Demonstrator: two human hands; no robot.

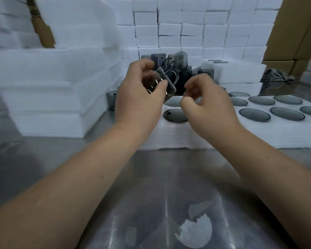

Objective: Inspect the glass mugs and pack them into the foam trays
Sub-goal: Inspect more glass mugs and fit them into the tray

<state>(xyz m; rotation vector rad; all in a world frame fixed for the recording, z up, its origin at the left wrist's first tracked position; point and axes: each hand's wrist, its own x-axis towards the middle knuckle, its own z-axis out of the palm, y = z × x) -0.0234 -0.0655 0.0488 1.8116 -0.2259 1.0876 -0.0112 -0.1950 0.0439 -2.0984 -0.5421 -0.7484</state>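
Mug (158, 83): off the tabletop (151, 186), tilted, base toward me and handle to its right, raised above the near-left corner of the tray (223, 133). The left grip (138, 97) is wrapped round its body, thumb across the base edge. The right grip (208, 103) hovers just beside the handle, fingers curled with nothing visible in them. There is motion blur there, so I note that with reserve. I judge this to be the inspection step; this mug is not yet packed.

Risks:
- The hold is one-handed on smooth, tilted glass. A slip would drop it onto the packed mugs (255, 115) below, glass on glass.
- The right grip, closing in, could knock the handle.
- A pile of loose mugs (180, 63) sits just behind both grips. A forward swing could clip it and topple the upper ones.

Room:
- A foam stack (52, 97) walls the left side, with a lone mug (111, 99) at its foot.
- The tray fills centre to right.
- Open tabletop lies toward me, with only a foam scrap (196, 232) on it.
- I judge the safest travel to be up and back toward me.
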